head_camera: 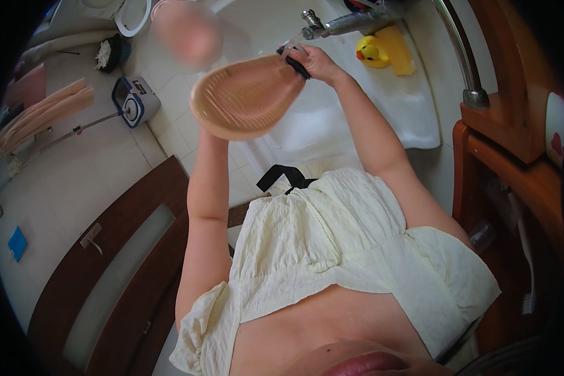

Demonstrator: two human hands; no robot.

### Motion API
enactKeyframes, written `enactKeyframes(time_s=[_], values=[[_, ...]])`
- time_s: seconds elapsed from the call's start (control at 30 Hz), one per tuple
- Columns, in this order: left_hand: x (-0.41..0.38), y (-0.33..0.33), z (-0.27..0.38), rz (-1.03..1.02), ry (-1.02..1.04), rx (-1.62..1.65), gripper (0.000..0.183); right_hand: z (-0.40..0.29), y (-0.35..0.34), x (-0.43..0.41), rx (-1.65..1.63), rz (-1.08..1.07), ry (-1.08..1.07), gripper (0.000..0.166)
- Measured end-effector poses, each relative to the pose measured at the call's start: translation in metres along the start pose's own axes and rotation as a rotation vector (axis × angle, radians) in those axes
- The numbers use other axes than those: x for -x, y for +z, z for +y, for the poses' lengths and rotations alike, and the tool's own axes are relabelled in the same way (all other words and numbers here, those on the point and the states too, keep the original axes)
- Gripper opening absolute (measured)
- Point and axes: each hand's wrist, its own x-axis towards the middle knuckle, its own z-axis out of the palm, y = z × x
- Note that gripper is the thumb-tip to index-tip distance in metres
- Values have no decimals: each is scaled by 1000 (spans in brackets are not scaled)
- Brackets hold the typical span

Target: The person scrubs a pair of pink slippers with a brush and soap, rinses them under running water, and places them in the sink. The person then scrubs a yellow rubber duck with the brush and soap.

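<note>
A peach-coloured ribbed washboard point(251, 101), oval and tapering towards the tap, is tilted above a white tub point(404, 113). My right hand point(320, 63) is closed on a small dark cloth point(297, 66) at its narrow end. Clear water point(291, 46) runs from the chrome tap point(312, 32) onto the cloth. On the left, my forearm point(214, 164) reaches up under the board's wide end. The board hides my left hand, so its grip cannot be seen.
A yellow rubber duck point(373, 50) sits beside a yellow piece point(397, 49) at the tub's right. Wooden cabinetry point(493, 122) and a metal rail point(460, 47) stand at the right. A mop bucket point(143, 101), a brown door point(122, 225) and a blurred pink object point(188, 35) lie leftward.
</note>
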Motion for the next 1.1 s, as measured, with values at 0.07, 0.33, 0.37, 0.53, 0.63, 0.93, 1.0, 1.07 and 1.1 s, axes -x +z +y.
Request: enactKeyframes(time_s=[0.07, 0.33, 0.37, 0.53, 0.63, 0.93, 1.0, 1.07, 1.1], values=[[4, -9, 0, 121, -202, -16, 34, 5, -3, -4, 36, -24, -40, 52], [-29, 65, 24, -92, -810, -483, 58, 3, 6, -8, 321, 95, -55, 46], [-32, 59, 17, -103, -789, -558, 63, -8, 12, -3, 377, 158, -34, 45], [-36, 66, -24, -1, -579, -756, 68, -20, 50, 11, 735, 508, 48, 47], [-37, 66, -33, 82, -449, -694, 61, -41, 72, 35, 651, 439, 82, 47], [-20, 72, -39, 44, -351, -569, 63, -53, 61, -8, 690, 609, 157, 46], [-16, 81, -38, 53, -337, -586, 62, -68, 53, -8, 579, 505, 299, 42], [-20, 71, -34, 101, -305, -551, 61, -62, 69, 2, 697, 495, 185, 40], [-22, 68, -33, 124, -289, -531, 61, -55, 75, 7, 758, 490, 128, 39]])
